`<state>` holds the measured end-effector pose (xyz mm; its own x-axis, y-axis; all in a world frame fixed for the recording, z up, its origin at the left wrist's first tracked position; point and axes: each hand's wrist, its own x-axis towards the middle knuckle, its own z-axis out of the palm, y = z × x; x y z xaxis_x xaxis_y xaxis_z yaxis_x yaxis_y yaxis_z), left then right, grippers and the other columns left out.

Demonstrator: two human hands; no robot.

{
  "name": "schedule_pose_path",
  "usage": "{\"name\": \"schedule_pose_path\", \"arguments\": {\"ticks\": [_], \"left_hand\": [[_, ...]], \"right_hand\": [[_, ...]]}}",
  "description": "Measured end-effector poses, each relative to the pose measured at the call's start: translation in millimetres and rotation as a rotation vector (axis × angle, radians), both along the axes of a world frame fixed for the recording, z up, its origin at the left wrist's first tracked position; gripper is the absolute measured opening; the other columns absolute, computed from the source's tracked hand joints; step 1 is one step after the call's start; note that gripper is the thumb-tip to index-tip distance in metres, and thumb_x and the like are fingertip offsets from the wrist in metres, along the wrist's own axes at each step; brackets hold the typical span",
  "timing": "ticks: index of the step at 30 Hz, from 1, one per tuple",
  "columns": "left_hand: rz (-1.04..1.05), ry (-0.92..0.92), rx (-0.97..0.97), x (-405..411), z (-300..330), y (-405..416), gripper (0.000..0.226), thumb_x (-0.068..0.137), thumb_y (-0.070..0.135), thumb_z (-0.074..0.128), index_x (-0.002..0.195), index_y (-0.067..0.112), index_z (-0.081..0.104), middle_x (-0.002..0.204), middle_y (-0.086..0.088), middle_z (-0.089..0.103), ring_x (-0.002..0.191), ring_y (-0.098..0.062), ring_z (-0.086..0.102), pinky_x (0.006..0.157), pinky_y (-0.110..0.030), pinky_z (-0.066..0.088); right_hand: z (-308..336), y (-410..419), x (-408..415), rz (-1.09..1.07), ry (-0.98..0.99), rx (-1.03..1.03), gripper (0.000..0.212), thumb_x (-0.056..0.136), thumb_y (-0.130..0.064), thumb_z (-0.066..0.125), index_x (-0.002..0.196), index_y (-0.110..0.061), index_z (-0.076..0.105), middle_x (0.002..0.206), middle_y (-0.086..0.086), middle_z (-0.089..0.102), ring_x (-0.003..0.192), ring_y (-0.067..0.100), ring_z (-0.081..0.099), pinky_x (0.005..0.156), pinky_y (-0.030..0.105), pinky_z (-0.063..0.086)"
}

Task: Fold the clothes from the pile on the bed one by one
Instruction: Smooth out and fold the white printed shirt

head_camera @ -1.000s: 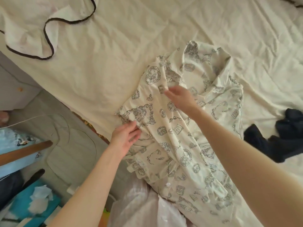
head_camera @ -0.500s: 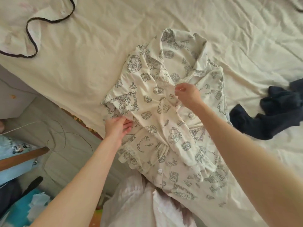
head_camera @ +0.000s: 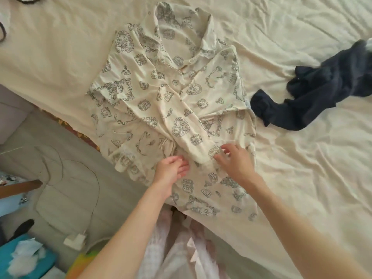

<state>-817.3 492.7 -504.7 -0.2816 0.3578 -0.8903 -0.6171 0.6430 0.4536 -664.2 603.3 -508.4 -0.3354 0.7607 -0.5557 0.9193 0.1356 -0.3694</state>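
Note:
A cream shirt with grey printed drawings point(head_camera: 165, 93) lies spread on the bed, collar at the far end, a long sleeve folded diagonally across its front. My left hand point(head_camera: 171, 172) rests with relaxed fingers on the shirt's lower part, just left of the sleeve cuff. My right hand point(head_camera: 235, 160) is spread over the cuff end of that sleeve, fingers touching the fabric. A dark navy garment point(head_camera: 314, 97) lies crumpled on the sheet to the right.
The cream bedsheet point(head_camera: 302, 188) covers the bed, whose edge runs diagonally at the lower left. Beyond it are grey floor, a cable with a white plug point(head_camera: 74, 240), a teal box with tissues point(head_camera: 26, 258) and a wooden bar point(head_camera: 20, 188).
Both hands have moved down the shirt from its chest and left side to the sleeve cuff near the hem. The sleeve now lies folded across the front.

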Motion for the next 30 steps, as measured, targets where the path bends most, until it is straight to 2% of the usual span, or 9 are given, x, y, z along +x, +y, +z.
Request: {"name": "schedule_pose_path", "arguments": {"ticks": [3, 5, 7, 10, 14, 19, 23, 27, 30], "left_hand": [[-0.006, -0.001, 0.029, 21.3, -7.8, 4.9, 0.022, 0.095, 0.004, 0.050, 0.115, 0.010, 0.059, 0.097, -0.006, 0.070, 0.084, -0.014, 0.069, 0.069, -0.021, 0.056], [-0.013, 0.008, 0.029, 31.3, -11.4, 11.8, 0.018, 0.094, 0.004, 0.051, 0.107, 0.014, 0.060, 0.099, -0.005, 0.069, 0.083, -0.014, 0.068, 0.068, -0.022, 0.056], [-0.045, 0.056, 0.013, 39.0, -13.2, 17.9, 0.013, 0.093, 0.006, 0.053, 0.096, 0.015, 0.062, 0.095, -0.004, 0.069, 0.082, -0.016, 0.065, 0.073, -0.025, 0.055], [-0.006, 0.106, 0.044, 45.7, -9.6, 17.4, 0.009, 0.091, 0.011, 0.058, 0.086, 0.015, 0.064, 0.084, -0.002, 0.067, 0.080, -0.016, 0.060, 0.076, -0.028, 0.050], [0.187, -0.023, 0.160, 51.4, 1.4, -2.3, 0.009, 0.091, 0.014, 0.059, 0.096, 0.008, 0.062, 0.095, -0.004, 0.069, 0.088, -0.015, 0.065, 0.080, -0.026, 0.053], [0.318, -0.166, 0.330, 54.2, 7.9, -22.3, 0.010, 0.083, 0.010, 0.061, 0.089, 0.005, 0.055, 0.088, -0.005, 0.070, 0.085, -0.015, 0.067, 0.087, -0.032, 0.052], [0.371, -0.293, 0.435, 49.4, 11.1, -16.6, 0.011, 0.076, 0.019, 0.062, 0.084, 0.012, 0.062, 0.078, -0.001, 0.069, 0.077, -0.015, 0.065, 0.073, -0.028, 0.052], [0.434, -0.410, 0.341, 39.8, 8.8, -4.6, 0.035, 0.087, 0.040, 0.053, 0.109, 0.014, 0.062, 0.089, -0.006, 0.070, 0.083, -0.021, 0.066, 0.080, -0.039, 0.052], [0.291, -0.453, 0.253, 39.9, 12.4, 3.8, 0.025, 0.092, 0.035, 0.050, 0.103, 0.017, 0.063, 0.093, -0.006, 0.073, 0.081, -0.020, 0.069, 0.064, -0.036, 0.057]], "right_hand": [[1.4, -5.7, 2.7, -0.013, 0.071, -0.012, 0.025, 0.092, -0.035, 0.057, 0.104, -0.014, 0.063, 0.101, 0.001, 0.064, 0.084, 0.016, 0.059, 0.079, 0.034, 0.049], [4.4, -5.5, 2.5, -0.034, 0.102, -0.024, 0.017, 0.092, -0.033, 0.057, 0.089, -0.016, 0.059, 0.082, -0.003, 0.063, 0.069, 0.009, 0.054, 0.063, 0.027, 0.044], [9.3, -2.5, 2.7, -0.101, 0.158, -0.081, 0.015, 0.092, -0.030, 0.056, 0.087, -0.016, 0.058, 0.076, -0.006, 0.059, 0.065, 0.005, 0.050, 0.059, 0.024, 0.040], [21.5, 5.6, 5.8, -0.355, 0.331, -0.302, 0.013, 0.093, -0.025, 0.056, 0.087, -0.014, 0.061, 0.084, 0.002, 0.064, 0.073, 0.013, 0.058, 0.070, 0.028, 0.049], [35.7, 17.0, 14.1, -0.706, 0.509, -0.489, 0.009, 0.095, -0.014, 0.055, 0.089, -0.007, 0.057, 0.087, 0.009, 0.065, 0.078, 0.021, 0.066, 0.079, 0.038, 0.055], [42.6, 17.9, 16.4, -0.769, 0.545, -0.522, 0.008, 0.095, -0.012, 0.055, 0.094, -0.004, 0.055, 0.085, 0.011, 0.060, 0.072, 0.020, 0.060, 0.074, 0.036, 0.053], [44.6, 15.7, 14.8, -0.813, 0.602, -0.630, 0.010, 0.096, -0.012, 0.053, 0.088, -0.006, 0.052, 0.085, 0.010, 0.062, 0.078, 0.022, 0.063, 0.083, 0.043, 0.052], [45.8, 15.2, 16.6, -0.752, 0.597, -0.643, 0.009, 0.096, -0.014, 0.052, 0.094, -0.005, 0.053, 0.092, 0.012, 0.062, 0.084, 0.023, 0.062, 0.088, 0.043, 0.051], [49.1, 16.6, 20.4, -0.701, 0.616, -0.659, 0.010, 0.095, -0.013, 0.055, 0.100, -0.005, 0.054, 0.094, 0.011, 0.064, 0.083, 0.022, 0.064, 0.082, 0.038, 0.055]]}}
